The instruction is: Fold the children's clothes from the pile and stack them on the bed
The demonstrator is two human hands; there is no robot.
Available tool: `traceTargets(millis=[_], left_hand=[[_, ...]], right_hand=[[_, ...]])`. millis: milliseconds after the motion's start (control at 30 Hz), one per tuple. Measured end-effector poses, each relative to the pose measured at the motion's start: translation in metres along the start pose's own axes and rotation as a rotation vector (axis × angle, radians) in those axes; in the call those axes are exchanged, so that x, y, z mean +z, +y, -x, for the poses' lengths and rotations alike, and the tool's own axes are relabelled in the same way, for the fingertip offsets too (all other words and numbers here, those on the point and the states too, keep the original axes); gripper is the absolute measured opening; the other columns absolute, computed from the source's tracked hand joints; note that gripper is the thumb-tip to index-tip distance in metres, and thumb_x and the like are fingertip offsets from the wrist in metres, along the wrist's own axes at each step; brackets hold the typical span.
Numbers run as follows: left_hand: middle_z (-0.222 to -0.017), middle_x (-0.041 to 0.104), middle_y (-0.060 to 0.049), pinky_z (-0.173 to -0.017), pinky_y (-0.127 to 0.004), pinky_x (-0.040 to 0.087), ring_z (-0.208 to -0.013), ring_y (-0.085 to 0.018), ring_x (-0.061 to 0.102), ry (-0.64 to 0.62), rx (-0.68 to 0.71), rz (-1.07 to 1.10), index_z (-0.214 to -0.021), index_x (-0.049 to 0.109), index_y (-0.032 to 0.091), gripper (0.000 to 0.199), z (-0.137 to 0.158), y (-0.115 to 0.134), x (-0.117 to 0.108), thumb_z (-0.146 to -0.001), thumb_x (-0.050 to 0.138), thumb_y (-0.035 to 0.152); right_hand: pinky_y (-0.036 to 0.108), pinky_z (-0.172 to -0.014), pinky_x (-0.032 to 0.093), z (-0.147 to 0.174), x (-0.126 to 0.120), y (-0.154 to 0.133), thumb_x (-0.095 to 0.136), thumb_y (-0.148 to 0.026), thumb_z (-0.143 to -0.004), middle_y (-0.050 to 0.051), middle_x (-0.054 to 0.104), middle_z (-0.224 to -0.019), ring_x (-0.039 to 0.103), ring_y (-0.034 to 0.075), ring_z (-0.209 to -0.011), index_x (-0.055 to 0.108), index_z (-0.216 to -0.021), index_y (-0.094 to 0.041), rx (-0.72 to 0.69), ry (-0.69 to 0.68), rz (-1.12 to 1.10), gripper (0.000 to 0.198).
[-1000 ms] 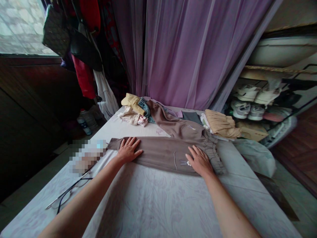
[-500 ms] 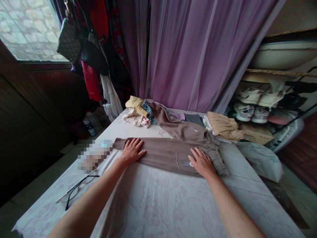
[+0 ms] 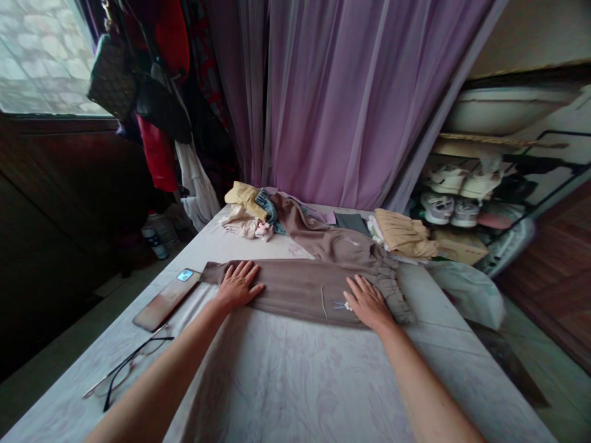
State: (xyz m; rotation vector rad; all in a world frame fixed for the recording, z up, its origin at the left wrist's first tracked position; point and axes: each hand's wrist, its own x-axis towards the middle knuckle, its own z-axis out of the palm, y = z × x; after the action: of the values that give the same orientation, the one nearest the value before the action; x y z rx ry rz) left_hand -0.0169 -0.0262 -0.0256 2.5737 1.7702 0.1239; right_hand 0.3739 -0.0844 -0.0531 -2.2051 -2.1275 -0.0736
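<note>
A pair of brown trousers [image 3: 286,286] with a gathered elastic waist lies across the table. Its near leg is stretched flat from left to right, while the far leg runs back towards a clothes pile. My left hand [image 3: 237,286] rests on the near leg close to the cuff, fingers spread. Flat on the same leg near the waistband lies my right hand [image 3: 368,301], its fingers extended beside a small white decoration and a pale cord. Neither hand grasps the cloth.
A phone [image 3: 161,304] and eyeglasses [image 3: 124,363] lie at the left on the patterned tablecloth [image 3: 295,375]. Crumpled clothes [image 3: 247,212] sit at the back, with a folded tan garment [image 3: 404,234] at back right. Shoes [image 3: 450,206] stand on a rack beyond the table.
The view has turned slightly to the right, so everything sits further left. Both hands stay flat on the trousers in nearly the same places.
</note>
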Motion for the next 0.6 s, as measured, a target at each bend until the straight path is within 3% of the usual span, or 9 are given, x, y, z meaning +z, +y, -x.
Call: traceTargets(millis=[133,400,600], left_hand=[[-0.158,0.032,-0.008,-0.118,-0.052,0.017,-0.147,-0.03,0.024,-0.034,-0.012,-0.019,-0.151,0.035,0.024,0.069,-0.001,0.0,-0.002,-0.093,0.033,0.063],[-0.158,0.031,-0.008,-0.117,-0.053,0.018,-0.147,-0.03,0.024,-0.044,-0.028,-0.038,-0.15,0.036,0.024,0.067,-0.005,-0.003,0.001,-0.094,0.036,0.059],[-0.156,0.035,-0.01,-0.113,-0.056,0.025,-0.145,-0.032,0.028,-0.079,-0.047,-0.027,-0.147,0.042,0.022,0.064,-0.01,-0.001,-0.009,-0.092,0.042,0.056]], right_hand=[[0.044,-0.116,0.026,0.004,-0.003,0.002,0.035,-0.042,-0.095,0.012,0.033,-0.157,0.03,0.026,-0.144,0.041,-0.148,-0.018,-0.003,-0.056,-0.033,0.058],[0.043,-0.115,0.03,0.016,-0.006,0.003,0.039,-0.04,-0.095,0.015,0.04,-0.152,0.036,0.028,-0.141,0.049,-0.142,-0.015,-0.013,-0.004,-0.123,0.055],[0.036,-0.106,0.042,0.019,-0.024,0.003,0.043,-0.031,-0.092,0.013,0.059,-0.136,0.055,0.023,-0.125,0.065,-0.125,-0.016,0.003,0.069,-0.258,0.042]])
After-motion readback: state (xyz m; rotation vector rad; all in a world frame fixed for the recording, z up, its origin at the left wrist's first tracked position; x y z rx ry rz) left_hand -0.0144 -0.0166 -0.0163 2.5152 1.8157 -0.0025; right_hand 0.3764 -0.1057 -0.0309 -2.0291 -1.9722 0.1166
